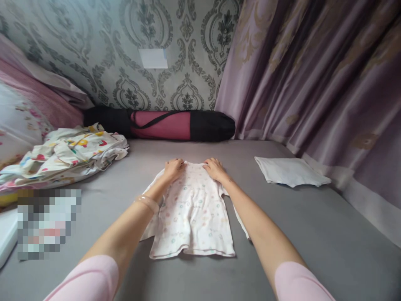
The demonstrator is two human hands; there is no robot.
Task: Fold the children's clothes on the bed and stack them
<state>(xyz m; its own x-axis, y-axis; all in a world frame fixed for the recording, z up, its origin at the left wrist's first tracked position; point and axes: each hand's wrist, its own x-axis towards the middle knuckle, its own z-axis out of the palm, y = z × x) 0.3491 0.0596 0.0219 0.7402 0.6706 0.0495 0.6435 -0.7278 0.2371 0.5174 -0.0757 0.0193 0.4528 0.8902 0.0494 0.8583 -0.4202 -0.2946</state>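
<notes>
A small white long-sleeved shirt (194, 209) with a pale print lies spread on the grey sheet, its neckline away from me and its hem toward me. At the left shoulder beside the neckline, my left hand (174, 169) has its fingers curled closed on the fabric. My right hand (214, 168) grips the opposite shoulder in the same way, its fingertips partly hidden. Both sleeves stretch down the sides, partly covered by my forearms. Soft creases run down the middle of the shirt, and its hem is slightly wavy.
A folded white cloth (291, 171) lies to the right, near the purple curtain (300, 75). Crumpled patterned fabric (78, 150) is heaped at the left. Along the wall rests a long black and dark-pink bag (159, 125). A blurred-out item (50, 225) sits at the near left.
</notes>
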